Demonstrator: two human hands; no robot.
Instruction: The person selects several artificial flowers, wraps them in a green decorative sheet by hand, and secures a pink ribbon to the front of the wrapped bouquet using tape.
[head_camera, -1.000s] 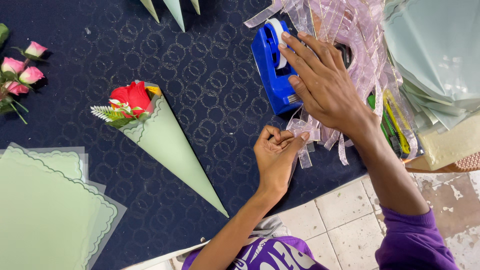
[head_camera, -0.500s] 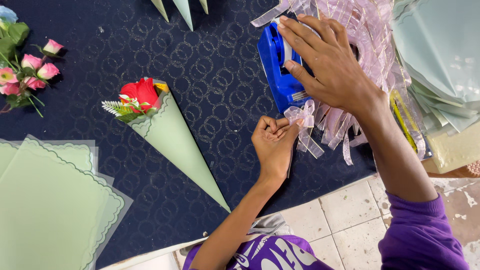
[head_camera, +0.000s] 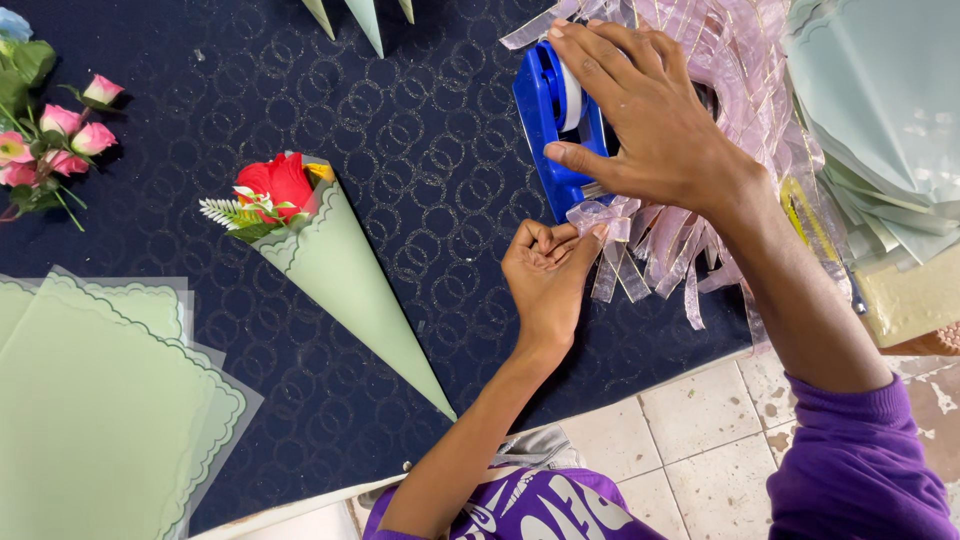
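My right hand (head_camera: 650, 120) rests over a blue tape dispenser (head_camera: 548, 120) on the dark patterned cloth, fingers spread on its top and thumb at its front end. Just below it, my left hand (head_camera: 545, 275) pinches a small pale pink ribbon bow (head_camera: 600, 217) between its fingertips. A heap of pale pink ribbon bows (head_camera: 730, 90) lies behind and beside the dispenser. To the left lies a pale green paper cone (head_camera: 345, 290) holding a red rose (head_camera: 275, 185) with a white fern sprig.
A stack of pale green scalloped sheets (head_camera: 90, 400) lies at lower left. Small pink roses (head_camera: 55, 140) sit at the left edge. More green sheets (head_camera: 890, 110) are piled at the right. Cone tips (head_camera: 365, 15) show at the top. Tiled floor (head_camera: 690, 420) borders the cloth.
My right hand has shifted onto the dispenser's top. My left hand has risen toward the dispenser's front with the bow. The view has drifted, so the cone and roses sit lower right.
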